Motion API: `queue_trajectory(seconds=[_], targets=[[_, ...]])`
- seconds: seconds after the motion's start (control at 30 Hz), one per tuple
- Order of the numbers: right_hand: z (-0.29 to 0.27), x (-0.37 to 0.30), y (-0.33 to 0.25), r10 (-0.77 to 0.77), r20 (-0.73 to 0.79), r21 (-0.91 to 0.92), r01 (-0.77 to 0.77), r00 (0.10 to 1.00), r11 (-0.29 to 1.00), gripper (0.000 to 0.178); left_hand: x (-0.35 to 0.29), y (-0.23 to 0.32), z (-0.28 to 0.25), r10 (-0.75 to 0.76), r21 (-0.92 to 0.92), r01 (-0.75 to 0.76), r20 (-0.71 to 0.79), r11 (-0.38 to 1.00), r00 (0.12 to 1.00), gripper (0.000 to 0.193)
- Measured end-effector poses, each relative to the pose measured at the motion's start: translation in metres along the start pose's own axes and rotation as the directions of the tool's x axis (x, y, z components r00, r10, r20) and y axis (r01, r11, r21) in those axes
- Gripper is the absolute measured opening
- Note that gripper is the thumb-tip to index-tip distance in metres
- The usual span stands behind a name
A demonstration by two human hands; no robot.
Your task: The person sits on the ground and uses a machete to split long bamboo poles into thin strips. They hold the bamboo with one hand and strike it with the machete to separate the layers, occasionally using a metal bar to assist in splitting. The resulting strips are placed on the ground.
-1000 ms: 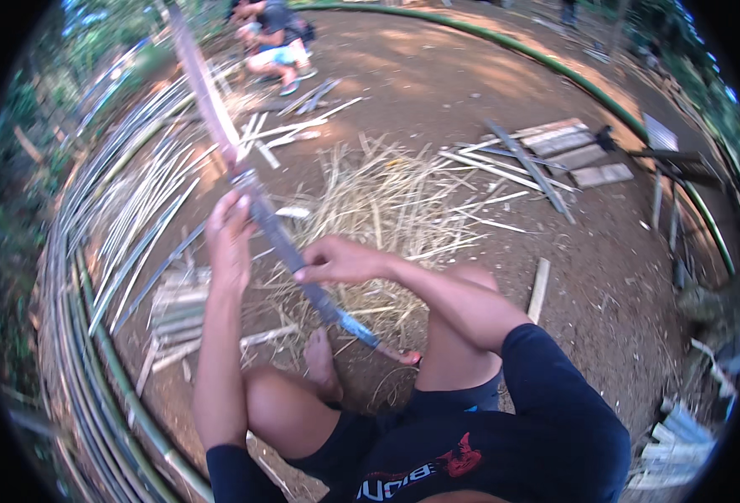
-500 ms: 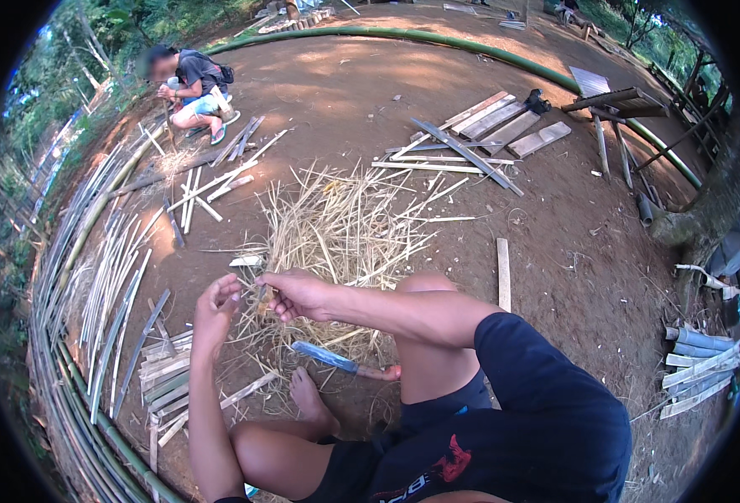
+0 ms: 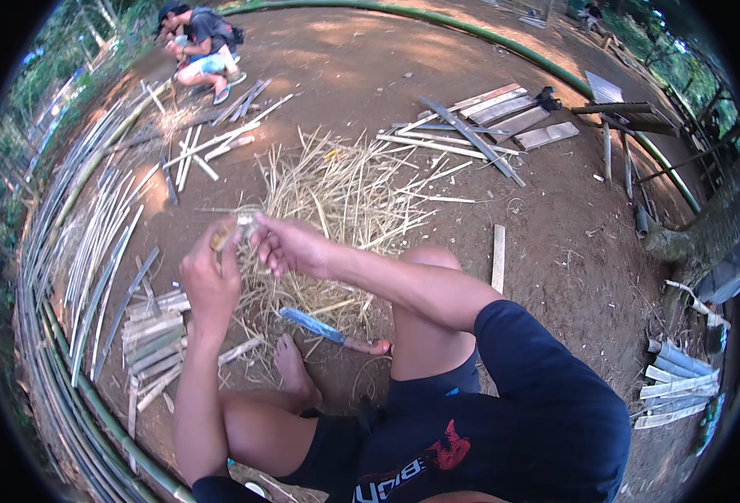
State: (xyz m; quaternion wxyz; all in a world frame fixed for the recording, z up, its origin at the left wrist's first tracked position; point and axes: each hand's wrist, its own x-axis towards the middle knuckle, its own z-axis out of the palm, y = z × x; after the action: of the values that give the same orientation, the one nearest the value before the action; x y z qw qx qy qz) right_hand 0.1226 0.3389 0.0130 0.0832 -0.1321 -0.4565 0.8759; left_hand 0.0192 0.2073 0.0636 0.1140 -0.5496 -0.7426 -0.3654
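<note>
My left hand (image 3: 211, 275) is raised before the straw-coloured heap of shavings (image 3: 345, 197), its fingers closed around a small brownish thing (image 3: 221, 239), blurred and partly covered by the fingers. Close beside it on the right, my right hand (image 3: 290, 248) has curled fingers, thumb and index pressed together near a pale spot; whatever they pinch is too blurred to name. Below the hands, a large knife (image 3: 313, 325) with a bluish blade and brown handle lies on the ground between my bare foot and my bent right leg.
Split bamboo pieces (image 3: 156, 344) are stacked at left, beside long bamboo strips (image 3: 101, 239) and poles. Boards (image 3: 512, 121) lie far right of the heap. Another person (image 3: 202, 50) squats at the far left. A tree trunk (image 3: 705, 222) and bamboo pieces (image 3: 680, 381) stand right.
My hands have come closer together. The brownish thing, earlier at my right hand's fingers, is now at my left hand's. The view has shifted slightly, and the knife lies as before.
</note>
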Motion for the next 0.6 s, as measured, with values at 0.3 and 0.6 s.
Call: queue_trajectory(seconds=[0.3, 0.6], targets=[[-0.027, -0.002, 0.041, 0.076, 0.122, -0.803, 0.054, 0.990, 0.593, 0.032, 0.000, 0.008, -0.065, -0.045, -0.194, -0.044, -0.431, 0.980, 0.901, 0.023], [-0.089, -0.006, 0.158, 0.225, -0.016, -0.998, -0.027, 0.974, 0.049, 0.034, -0.010, 0.007, -0.070, -0.162, -0.374, 0.040, -0.303, 0.926, 0.939, 0.032]])
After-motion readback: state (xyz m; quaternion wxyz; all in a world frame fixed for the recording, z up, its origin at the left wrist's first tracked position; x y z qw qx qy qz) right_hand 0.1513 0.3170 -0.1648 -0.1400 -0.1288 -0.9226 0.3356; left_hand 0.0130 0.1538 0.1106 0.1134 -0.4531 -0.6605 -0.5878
